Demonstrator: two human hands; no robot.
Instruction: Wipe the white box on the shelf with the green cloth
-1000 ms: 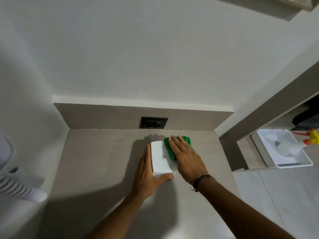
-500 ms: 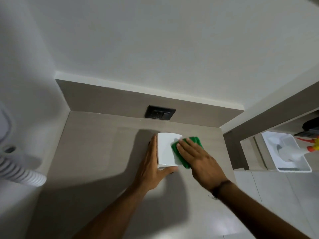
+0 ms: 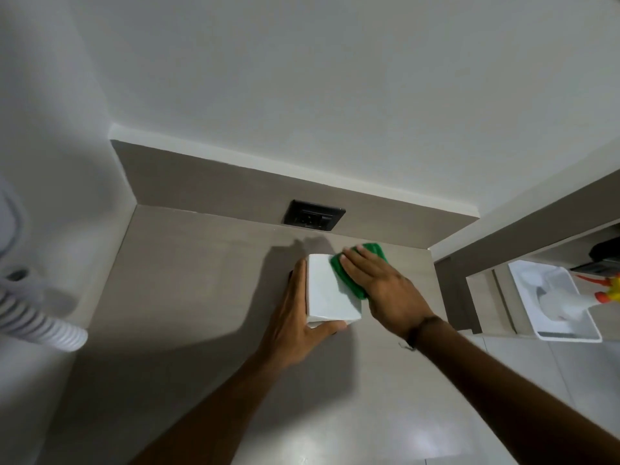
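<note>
A small white box stands on the grey-beige shelf, near the back wall. My left hand clasps it, with the fingers along its left side and the thumb at its near corner. A green cloth lies over the box's top right part. My right hand presses flat on the cloth, fingers pointing to the back left. Most of the cloth is hidden under that hand.
A black socket plate sits in the low back panel behind the box. A white ribbed hose hangs at the left. Lower right, a white tray holds a spray bottle with a yellow and orange head.
My right hand has slid the green cloth back and forth on the box's top right part. My left hand keeps its hold on the box. The view has tilted.
</note>
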